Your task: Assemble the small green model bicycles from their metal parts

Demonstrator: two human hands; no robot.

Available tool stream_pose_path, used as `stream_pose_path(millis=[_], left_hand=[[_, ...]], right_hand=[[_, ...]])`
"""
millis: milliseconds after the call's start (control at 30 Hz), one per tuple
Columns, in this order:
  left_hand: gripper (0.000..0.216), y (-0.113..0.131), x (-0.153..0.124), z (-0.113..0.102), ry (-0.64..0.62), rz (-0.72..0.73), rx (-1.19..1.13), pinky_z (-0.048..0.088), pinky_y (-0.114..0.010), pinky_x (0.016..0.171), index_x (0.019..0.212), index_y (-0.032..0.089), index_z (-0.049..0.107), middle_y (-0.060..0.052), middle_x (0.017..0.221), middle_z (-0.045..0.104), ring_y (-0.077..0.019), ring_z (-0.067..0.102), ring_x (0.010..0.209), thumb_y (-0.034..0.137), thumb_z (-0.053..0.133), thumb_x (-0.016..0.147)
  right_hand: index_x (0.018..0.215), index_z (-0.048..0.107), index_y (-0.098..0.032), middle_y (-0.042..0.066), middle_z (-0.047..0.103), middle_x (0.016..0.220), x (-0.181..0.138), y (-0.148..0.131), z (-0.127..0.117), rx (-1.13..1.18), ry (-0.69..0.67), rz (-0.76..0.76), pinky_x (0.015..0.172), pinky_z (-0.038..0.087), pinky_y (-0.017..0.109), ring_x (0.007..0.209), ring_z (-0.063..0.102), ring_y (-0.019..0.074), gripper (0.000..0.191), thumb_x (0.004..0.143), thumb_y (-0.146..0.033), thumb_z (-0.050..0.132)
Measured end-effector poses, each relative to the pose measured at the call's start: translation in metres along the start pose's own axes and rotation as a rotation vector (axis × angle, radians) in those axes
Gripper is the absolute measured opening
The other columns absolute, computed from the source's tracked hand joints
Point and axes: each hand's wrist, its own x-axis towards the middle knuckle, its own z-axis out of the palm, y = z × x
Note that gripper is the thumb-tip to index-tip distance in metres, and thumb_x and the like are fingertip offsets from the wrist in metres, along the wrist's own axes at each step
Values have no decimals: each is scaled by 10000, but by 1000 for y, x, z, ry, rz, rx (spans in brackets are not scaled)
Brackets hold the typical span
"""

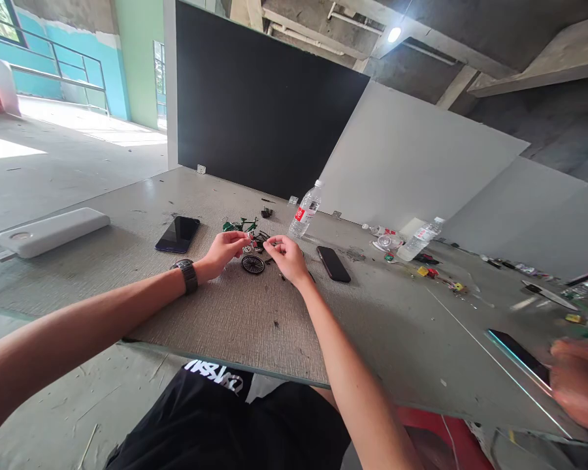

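Left hand (pixel 224 253) and right hand (pixel 288 256): both narrow pinches near frame centre, can't tell if closed on a part. Black wheel (pixel 253 264) just below fingertips, green bike frame (pixel 232 226) just above.

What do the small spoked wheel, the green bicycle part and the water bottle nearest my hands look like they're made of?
Spoked wheel: dark rim with little shine, so perhaps black plastic, though painted metal is possible. Green bicycle part: saturated green, maybe painted metal or plastic; too small to tell. Water bottle: probably thin, glossy clear plastic, since its see-through walls catch highlights.
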Motion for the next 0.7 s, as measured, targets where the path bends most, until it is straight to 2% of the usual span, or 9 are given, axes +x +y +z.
stream_pose_path(millis=[100, 167, 267, 400, 467, 567, 700], left_hand=[[242, -1, 1, 0, 65, 2, -19, 456, -271, 629, 852, 165, 690, -56, 835, 707, -124, 566, 653, 385, 752, 773], [252, -2, 2, -1, 105, 10, -22, 478, -281, 662, 861, 162, 681, -70, 880, 719, -131, 589, 684, 384, 752, 766], [286, -3, 3, -2, 133, 20, -17, 493, -293, 684, 873, 158, 667, -85, 899, 721, -144, 611, 714, 405, 752, 757], [291, -3, 3, -2, 155, 16, 0, 503, -297, 688, 866, 159, 660, -84, 890, 720, -159, 630, 748, 404, 759, 744], [269, -2, 3, -1, 158, 15, 15, 505, -294, 684, 857, 160, 663, -86, 902, 723, -163, 634, 764, 391, 751, 751], [251, -1, 2, -1, 154, 19, 29, 507, -291, 684, 852, 166, 665, -91, 923, 725, -176, 647, 803, 390, 739, 768], [248, -1, 1, -1, 143, 31, 56, 505, -286, 685, 842, 173, 656, -92, 944, 722, -183, 656, 839, 404, 724, 782]], right_hand=[[964, 591, -218, -8, 634, 800, -3, 0, 1, -56, -82, -45, 678, 452, 284, 710, 569, 151, 393, 831, -564, 725], [977, 575, -228, 8, 657, 872, -5, -3, 2, -69, -188, -67, 702, 465, 284, 750, 580, 153, 319, 921, -538, 623], [936, 580, -227, 10, 673, 871, -7, -9, 4, -115, -339, -95, 697, 461, 280, 734, 575, 148, 285, 1040, -442, 425], [942, 661, -209, 27, 717, 936, -9, -16, 7, -264, -469, -185, 807, 478, 306, 856, 632, 175, 108, 981, -288, 599], [935, 703, -200, 52, 735, 969, -10, -18, 10, -317, -493, -209, 858, 484, 328, 903, 651, 193, 66, 955, -226, 647], [902, 759, -204, 79, 749, 1005, -11, -21, 15, -351, -484, -233, 915, 490, 352, 955, 668, 208, 170, 973, -163, 610], [971, 802, -231, 67, 767, 1023, -13, -26, 16, -341, -488, -255, 901, 506, 344, 934, 689, 201, 180, 948, -143, 647]])
